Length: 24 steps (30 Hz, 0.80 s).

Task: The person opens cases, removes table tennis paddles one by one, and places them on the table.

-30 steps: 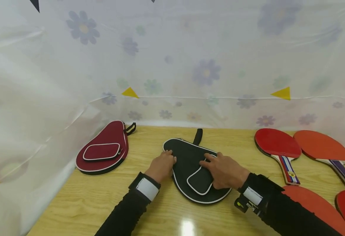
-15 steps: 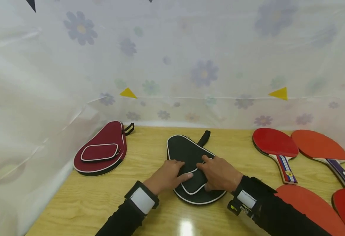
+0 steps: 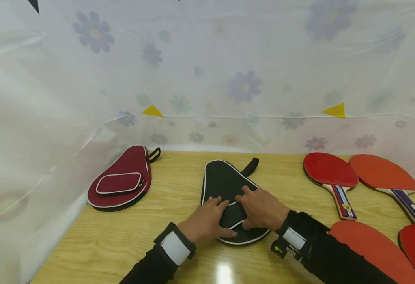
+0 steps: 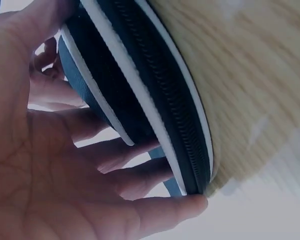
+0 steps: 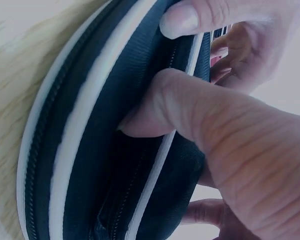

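Note:
A black table tennis bat case [image 3: 221, 177] with white piping lies on the wooden table, its strap toward the back right. My left hand [image 3: 205, 221] rests across the case's lower left side, fingers fairly straight and spread, thumb near the bottom edge. In the left wrist view those fingers reach along the zipped edge [image 4: 165, 90]. My right hand [image 3: 264, 209] grips the front pocket [image 3: 232, 217] from the right, fingertips curled over its top. In the right wrist view, the right thumb [image 5: 155, 110] presses in at the pocket's zipped side. The hands partly cover the pocket.
A dark red bat case [image 3: 129, 165] lies at the left, near the sheet-covered wall. On the right are several table tennis bats, including a red one [image 3: 329, 169] and an orange one [image 3: 381, 171] at the back. Another orange bat [image 3: 374, 244] lies beside my right forearm.
My left hand has slid from the case's upper left edge down to its lower left part and spread out. The case has turned slightly clockwise. The right hand keeps to the pocket.

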Available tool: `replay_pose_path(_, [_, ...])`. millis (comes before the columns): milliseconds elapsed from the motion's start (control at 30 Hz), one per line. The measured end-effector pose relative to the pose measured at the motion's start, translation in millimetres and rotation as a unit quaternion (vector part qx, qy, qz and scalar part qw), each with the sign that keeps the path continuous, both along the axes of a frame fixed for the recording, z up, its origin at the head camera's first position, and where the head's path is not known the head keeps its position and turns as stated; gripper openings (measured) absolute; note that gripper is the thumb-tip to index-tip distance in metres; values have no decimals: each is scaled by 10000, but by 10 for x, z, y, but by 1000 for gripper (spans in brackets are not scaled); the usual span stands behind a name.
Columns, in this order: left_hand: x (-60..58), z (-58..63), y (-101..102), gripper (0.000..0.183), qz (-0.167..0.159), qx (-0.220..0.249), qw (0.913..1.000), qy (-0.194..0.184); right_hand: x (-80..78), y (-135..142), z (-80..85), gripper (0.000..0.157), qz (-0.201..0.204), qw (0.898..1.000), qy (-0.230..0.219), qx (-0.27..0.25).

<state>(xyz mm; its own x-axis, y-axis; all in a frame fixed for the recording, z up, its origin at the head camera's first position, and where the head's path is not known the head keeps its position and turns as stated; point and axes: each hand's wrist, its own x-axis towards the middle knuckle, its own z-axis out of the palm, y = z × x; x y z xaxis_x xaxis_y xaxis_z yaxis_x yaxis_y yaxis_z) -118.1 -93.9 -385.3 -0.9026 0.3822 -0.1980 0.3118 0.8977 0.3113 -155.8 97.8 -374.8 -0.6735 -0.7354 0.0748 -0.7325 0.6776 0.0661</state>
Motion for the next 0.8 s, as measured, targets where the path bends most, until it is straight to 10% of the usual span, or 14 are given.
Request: replay_pose_path(800, [-222,37,-252,80,-501,352,9957,-694,74,-105,-6,60,-555,9949,-776,-342])
